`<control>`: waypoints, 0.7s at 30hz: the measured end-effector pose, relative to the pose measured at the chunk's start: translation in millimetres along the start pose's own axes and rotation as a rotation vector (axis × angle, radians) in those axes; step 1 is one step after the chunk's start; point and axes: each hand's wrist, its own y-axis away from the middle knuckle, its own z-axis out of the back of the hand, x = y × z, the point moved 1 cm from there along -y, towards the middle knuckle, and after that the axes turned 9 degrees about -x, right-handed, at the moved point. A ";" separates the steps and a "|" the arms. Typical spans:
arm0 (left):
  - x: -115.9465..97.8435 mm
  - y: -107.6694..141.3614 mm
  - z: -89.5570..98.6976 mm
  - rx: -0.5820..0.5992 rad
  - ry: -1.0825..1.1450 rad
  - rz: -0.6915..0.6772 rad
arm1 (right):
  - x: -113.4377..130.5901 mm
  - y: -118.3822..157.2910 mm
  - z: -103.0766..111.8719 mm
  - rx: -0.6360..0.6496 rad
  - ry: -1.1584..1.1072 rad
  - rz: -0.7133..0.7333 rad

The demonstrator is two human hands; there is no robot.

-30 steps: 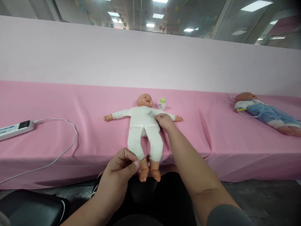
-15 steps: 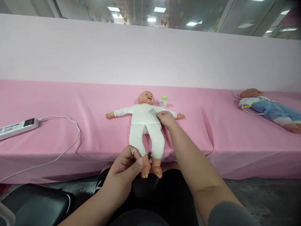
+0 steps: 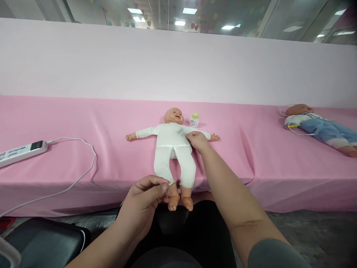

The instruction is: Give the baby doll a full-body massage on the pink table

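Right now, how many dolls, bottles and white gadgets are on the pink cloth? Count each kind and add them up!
Dolls: 2 (white-suited doll, blue-trousered doll)
Bottles: 1 (green-capped bottle)
White gadgets: 1 (long white gadget)
Total: 4

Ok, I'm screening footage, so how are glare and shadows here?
Head view: bright lights in the glass; small glints on the head of the white-clad doll; soft shadow beside the bottle; by the right hand, a grey patch, shadow or object, I cannot tell.
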 end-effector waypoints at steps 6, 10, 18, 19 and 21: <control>-0.8 -0.5 -0.4 -0.004 0.018 0.052 | 1.6 1.6 0.0 0.002 -0.004 0.004; 5.1 8.6 10.2 0.111 -0.110 0.036 | 2.1 1.6 0.4 0.001 -0.001 0.007; 67.7 20.0 76.1 0.368 -1.094 -0.172 | -0.5 -2.5 0.5 0.007 0.003 0.008; 79.0 14.0 88.6 0.368 -1.266 -0.148 | -0.5 -2.7 0.3 0.008 0.003 0.006; 100.1 1.0 115.4 0.301 -1.593 -0.122 | 0.0 -2.3 -0.4 0.009 0.002 0.005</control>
